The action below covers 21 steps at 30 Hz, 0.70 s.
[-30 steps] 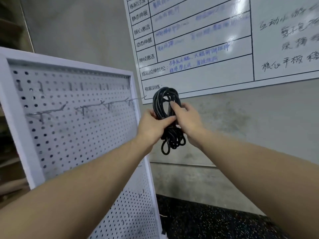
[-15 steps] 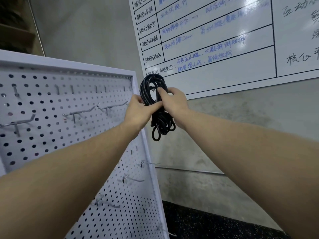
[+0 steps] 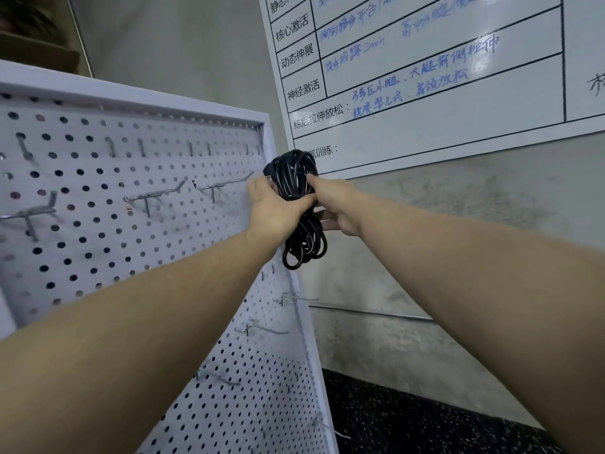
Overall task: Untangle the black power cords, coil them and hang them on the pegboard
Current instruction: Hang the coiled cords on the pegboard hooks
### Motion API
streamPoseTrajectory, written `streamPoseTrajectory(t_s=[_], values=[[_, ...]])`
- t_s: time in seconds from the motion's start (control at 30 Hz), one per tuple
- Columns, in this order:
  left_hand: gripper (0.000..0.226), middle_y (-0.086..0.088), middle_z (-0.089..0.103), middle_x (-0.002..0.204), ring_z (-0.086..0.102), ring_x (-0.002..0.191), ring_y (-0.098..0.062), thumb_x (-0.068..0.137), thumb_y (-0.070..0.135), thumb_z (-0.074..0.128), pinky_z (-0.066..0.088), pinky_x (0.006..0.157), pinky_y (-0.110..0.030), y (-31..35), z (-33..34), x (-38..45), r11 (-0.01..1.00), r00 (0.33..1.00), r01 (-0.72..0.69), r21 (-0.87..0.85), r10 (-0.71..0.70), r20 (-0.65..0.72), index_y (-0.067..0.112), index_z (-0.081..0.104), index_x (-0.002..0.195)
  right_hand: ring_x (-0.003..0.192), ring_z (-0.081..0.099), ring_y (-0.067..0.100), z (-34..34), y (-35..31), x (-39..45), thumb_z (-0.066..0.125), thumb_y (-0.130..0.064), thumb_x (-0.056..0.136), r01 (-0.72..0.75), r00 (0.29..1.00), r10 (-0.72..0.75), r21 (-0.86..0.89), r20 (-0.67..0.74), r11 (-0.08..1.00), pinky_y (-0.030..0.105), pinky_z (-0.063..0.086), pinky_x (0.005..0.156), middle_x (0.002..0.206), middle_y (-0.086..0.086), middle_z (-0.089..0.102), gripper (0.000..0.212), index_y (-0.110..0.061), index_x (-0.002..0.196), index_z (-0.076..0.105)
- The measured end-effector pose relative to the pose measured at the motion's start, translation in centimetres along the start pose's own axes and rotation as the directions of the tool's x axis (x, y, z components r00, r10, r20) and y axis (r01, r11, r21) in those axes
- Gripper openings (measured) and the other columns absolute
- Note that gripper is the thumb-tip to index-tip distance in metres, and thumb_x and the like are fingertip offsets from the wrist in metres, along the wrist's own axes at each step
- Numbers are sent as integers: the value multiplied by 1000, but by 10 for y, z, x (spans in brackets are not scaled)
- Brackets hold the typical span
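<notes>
A coiled black power cord hangs in the air at the right edge of the white pegboard. My left hand grips the coil around its middle, thumb across the front. My right hand holds the same coil from the right, forefinger on the upper loops. The coil's lower loops dangle below both hands. A metal hook juts from the pegboard just left of my left hand, its tip close to the coil.
More metal hooks stick out of the pegboard in a row and lower down. A whiteboard with handwriting hangs on the grey concrete wall. Dark speckled floor lies below right.
Both hands have carried the coil leftwards and closer to the pegboard, up to the rightmost hook of the upper row. The grip on the coil is unchanged.
</notes>
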<state>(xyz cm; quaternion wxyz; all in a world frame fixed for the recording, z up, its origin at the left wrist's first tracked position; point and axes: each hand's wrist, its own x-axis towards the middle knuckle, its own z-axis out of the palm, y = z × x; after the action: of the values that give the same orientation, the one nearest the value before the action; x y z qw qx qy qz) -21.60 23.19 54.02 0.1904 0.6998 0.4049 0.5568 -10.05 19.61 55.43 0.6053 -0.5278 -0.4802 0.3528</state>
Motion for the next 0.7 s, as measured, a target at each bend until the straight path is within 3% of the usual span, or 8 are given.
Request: streamPoseTrajectory(t_s=[0.13, 0.27, 0.33, 0.4, 0.5, 0.57, 0.63, 0.7], values=[[87, -12, 60, 117, 66, 104, -23, 48, 58, 87, 59, 90, -42, -2, -3, -11, 999, 1000, 5, 31, -6, 17, 11, 56, 114, 74, 67, 18, -4, 5, -13, 41, -42, 107, -33, 998, 36, -57, 59, 998, 25, 58, 59, 87, 1, 65, 35, -20, 97, 66], [72, -10, 60, 119, 67, 99, -20, 67, 36, 90, 60, 87, -39, 4, -9, -22, 997, 993, 81, -15, -79, 82, 11, 49, 120, 112, 64, 24, -10, 8, -27, 41, -51, 105, -43, 998, 49, -139, 40, 989, 40, 58, 92, 116, 3, 63, 41, -21, 125, 58], [69, -12, 59, 123, 67, 98, -20, 69, 30, 89, 60, 82, -35, 6, -10, -30, 995, 992, 99, -14, -98, 80, 9, 50, 122, 114, 62, 23, -17, 12, -39, 44, -52, 103, -36, 999, 36, -173, -6, 984, 44, 55, 98, 124, 3, 62, 40, -23, 129, 53], [64, -11, 52, 133, 64, 105, -21, 77, 21, 84, 58, 83, -33, 9, -9, -47, 994, 990, 107, 4, -107, 97, 8, 50, 129, 106, 62, 21, -27, 22, -54, 44, -49, 104, -51, 998, 43, -197, -46, 979, 44, 56, 98, 125, 3, 62, 41, -21, 134, 50], [65, -7, 41, 139, 53, 120, -24, 80, 26, 75, 51, 101, -43, 5, -1, -84, 992, 992, 75, 104, -85, 95, 10, 47, 137, 104, 63, 21, -44, 47, -81, 47, -44, 105, -99, 994, 83, -245, -75, 965, 43, 58, 93, 124, 4, 63, 41, -19, 137, 51], [64, -5, 46, 138, 54, 122, -25, 76, 31, 72, 51, 101, -44, 0, 6, -114, 990, 994, -15, 138, -1, 114, 14, 51, 134, 106, 64, 22, -54, 67, -99, 47, -42, 105, -139, 990, 122, -289, -77, 947, 41, 59, 89, 123, 3, 62, 38, -20, 135, 50], [63, -2, 43, 143, 51, 126, -21, 82, 28, 73, 48, 101, -38, -8, 17, -146, 988, 980, -58, 142, 29, 196, 16, 48, 139, 101, 64, 22, -66, 91, -117, 46, -42, 105, -197, 980, 179, -319, -84, 927, 39, 59, 87, 120, 3, 63, 35, -21, 133, 49], [57, 0, 40, 142, 52, 118, -17, 88, 24, 72, 50, 96, -36, -18, 29, -177, 991, 950, -70, 110, 33, 311, 16, 47, 138, 99, 65, 22, -76, 119, -135, 48, -41, 105, -260, 966, 239, -333, -102, 907, 39, 59, 84, 119, 4, 64, 30, -21, 127, 50]])
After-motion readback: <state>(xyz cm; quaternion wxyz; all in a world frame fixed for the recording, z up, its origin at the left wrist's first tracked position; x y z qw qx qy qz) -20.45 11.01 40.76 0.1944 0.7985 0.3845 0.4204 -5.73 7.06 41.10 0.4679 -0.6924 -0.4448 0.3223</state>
